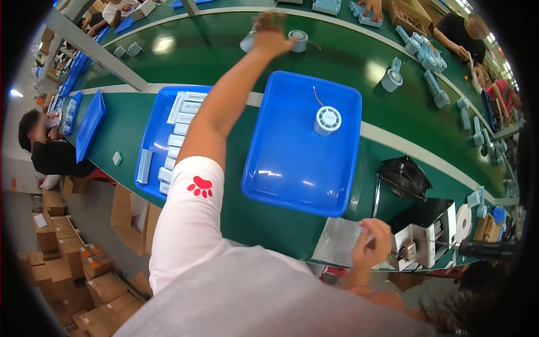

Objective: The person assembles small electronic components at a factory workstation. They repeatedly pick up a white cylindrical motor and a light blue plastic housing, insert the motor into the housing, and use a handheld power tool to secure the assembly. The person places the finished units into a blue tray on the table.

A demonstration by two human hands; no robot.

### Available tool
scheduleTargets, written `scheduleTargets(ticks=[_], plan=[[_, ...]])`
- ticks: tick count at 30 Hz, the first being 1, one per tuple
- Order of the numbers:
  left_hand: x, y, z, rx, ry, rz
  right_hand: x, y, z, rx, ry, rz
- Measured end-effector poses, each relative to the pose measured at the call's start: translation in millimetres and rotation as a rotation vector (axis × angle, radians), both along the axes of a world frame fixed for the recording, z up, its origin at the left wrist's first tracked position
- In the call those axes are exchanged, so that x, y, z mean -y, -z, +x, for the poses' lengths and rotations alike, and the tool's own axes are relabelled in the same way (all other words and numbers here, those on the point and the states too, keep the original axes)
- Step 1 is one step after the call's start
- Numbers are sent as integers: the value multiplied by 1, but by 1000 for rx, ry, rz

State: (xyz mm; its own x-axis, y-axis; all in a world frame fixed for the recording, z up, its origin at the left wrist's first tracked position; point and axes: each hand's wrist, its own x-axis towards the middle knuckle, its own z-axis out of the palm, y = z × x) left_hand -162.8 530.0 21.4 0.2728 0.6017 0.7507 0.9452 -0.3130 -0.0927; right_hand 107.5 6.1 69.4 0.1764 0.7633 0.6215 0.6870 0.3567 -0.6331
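Observation:
My left hand (272,36) is stretched far out over the green conveyor belt. It is blurred by motion, but its fingers look spread. By its thumb stands a light-blue round fan head (298,41), and another light-blue piece (247,42) lies partly behind the hand. My right hand (371,242) is at the near edge of the bench, loosely curled, with a gap between thumb and fingers and nothing visible in it. Beside it lies a silvery bubble-wrap sheet (337,242). A light-blue fan head (327,121) with a thin red wire sits in a blue tray (264,188) before me.
Left of this tray, a second blue tray (147,121) holds several light-blue boxes, partly behind my left arm. At right are a black fan (404,177) and a white-and-black machine (429,238). Handheld fan parts (392,80) lie along the belt. Other people work across and left.

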Motion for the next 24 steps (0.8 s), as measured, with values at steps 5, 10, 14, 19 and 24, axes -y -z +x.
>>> scheduleTargets(ticks=[5,10,14,19,24], plan=[[-3,-12,50,216,263,-753,-33,-6,-43,14,-262,-141],[138,-79,-11,869,583,-782,-72,-26,-87,144,-565,-267],[298,-109,-138,1137,677,-845,-116,-36,-150,215,-804,-295],[506,-90,-247,1674,432,-688,-191,-11,-252,251,-957,-242],[634,-12,-255,2061,487,-444,-216,2,-352,328,-1005,-256]])
